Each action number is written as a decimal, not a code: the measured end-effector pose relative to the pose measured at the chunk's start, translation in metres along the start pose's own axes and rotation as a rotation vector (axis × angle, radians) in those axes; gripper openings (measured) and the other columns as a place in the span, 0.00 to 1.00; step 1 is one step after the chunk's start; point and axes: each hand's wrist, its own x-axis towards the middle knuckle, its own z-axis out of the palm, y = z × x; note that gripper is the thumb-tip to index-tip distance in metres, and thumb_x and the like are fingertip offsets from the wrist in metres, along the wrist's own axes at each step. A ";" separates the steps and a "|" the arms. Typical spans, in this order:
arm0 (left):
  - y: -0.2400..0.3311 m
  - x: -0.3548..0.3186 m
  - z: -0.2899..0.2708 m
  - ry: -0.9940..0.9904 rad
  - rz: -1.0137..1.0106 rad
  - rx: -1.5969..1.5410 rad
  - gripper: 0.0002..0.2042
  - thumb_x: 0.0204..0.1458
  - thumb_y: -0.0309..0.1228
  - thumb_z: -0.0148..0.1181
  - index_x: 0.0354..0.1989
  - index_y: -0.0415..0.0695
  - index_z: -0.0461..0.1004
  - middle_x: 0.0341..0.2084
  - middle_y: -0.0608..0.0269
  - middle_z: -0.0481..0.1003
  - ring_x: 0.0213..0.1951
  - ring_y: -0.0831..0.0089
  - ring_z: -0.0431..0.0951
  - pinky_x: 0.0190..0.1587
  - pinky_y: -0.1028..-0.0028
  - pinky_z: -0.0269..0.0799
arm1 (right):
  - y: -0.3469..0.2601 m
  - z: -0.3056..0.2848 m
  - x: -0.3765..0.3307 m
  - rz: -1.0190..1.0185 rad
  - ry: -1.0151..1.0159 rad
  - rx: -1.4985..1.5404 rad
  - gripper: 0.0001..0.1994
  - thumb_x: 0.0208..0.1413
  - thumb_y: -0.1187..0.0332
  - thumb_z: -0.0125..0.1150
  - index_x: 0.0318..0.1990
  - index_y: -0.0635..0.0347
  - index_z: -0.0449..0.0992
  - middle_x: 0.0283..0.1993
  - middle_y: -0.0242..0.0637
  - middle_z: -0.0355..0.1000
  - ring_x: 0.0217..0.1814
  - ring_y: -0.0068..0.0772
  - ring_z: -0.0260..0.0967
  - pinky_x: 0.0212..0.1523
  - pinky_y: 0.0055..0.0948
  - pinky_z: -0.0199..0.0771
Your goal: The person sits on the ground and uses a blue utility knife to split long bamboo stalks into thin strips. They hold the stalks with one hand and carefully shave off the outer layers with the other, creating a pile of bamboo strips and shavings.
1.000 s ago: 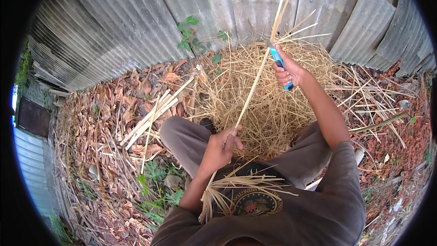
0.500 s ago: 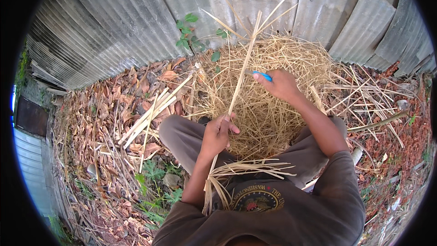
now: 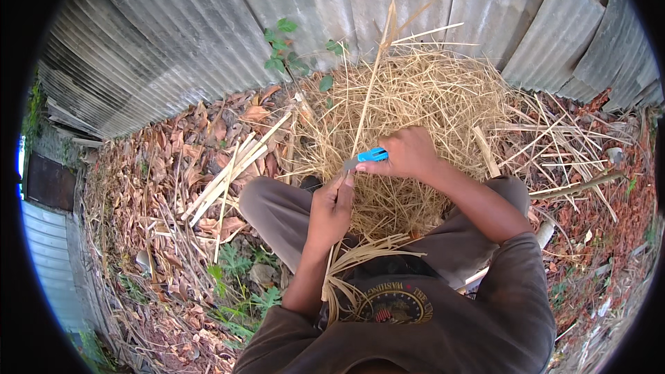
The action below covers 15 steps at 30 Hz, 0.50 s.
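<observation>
A long pale split strip, bamboo-like [image 3: 368, 100], runs from my lap up past the pile toward the metal wall, with thin slivers splayed at both ends. My left hand [image 3: 331, 209] is closed around its middle, just above my lap. A blue-handled utility knife [image 3: 373, 155] is gripped in my right hand [image 3: 409, 154]. Its grey blade lies against the strip right above my left fingers and thumb. Curled shavings [image 3: 367, 255] hang from the strip's near end, over my shirt.
Between my knees and the corrugated metal wall [image 3: 409, 0] spreads a heap of thin shavings [image 3: 429, 97]. Cut pale sticks [image 3: 228, 176] lie on dry leaves to the left. More strips [image 3: 554, 131] and a branch [image 3: 575, 187] lie at right. A green plant [image 3: 280, 45] grows by the wall.
My right hand with the knife has come down along the strip to my left hand. The strip has shifted slightly, and its far slivers have swung to the right.
</observation>
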 end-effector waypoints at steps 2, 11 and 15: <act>0.007 -0.002 0.003 0.004 0.015 0.062 0.09 0.63 0.28 0.47 0.42 0.36 0.72 0.16 0.67 0.62 0.21 0.80 0.60 0.25 0.75 0.60 | 0.021 0.006 0.012 0.087 0.061 -0.019 0.39 0.48 0.24 0.44 0.14 0.56 0.72 0.10 0.38 0.65 0.12 0.40 0.67 0.18 0.40 0.68; 0.007 -0.022 -0.004 -0.039 -0.044 0.000 0.13 0.63 0.29 0.48 0.50 0.33 0.71 0.17 0.68 0.64 0.23 0.83 0.62 0.26 0.77 0.60 | 0.064 -0.006 0.025 0.360 -0.085 0.105 0.42 0.52 0.25 0.33 0.14 0.58 0.73 0.11 0.37 0.64 0.17 0.37 0.70 0.18 0.36 0.68; 0.008 -0.015 -0.003 0.050 -0.014 -0.037 0.13 0.64 0.29 0.47 0.51 0.36 0.73 0.18 0.73 0.63 0.23 0.86 0.60 0.24 0.80 0.58 | -0.006 0.000 -0.005 0.087 -0.072 0.172 0.36 0.51 0.29 0.46 0.15 0.55 0.74 0.11 0.40 0.65 0.15 0.45 0.68 0.20 0.41 0.67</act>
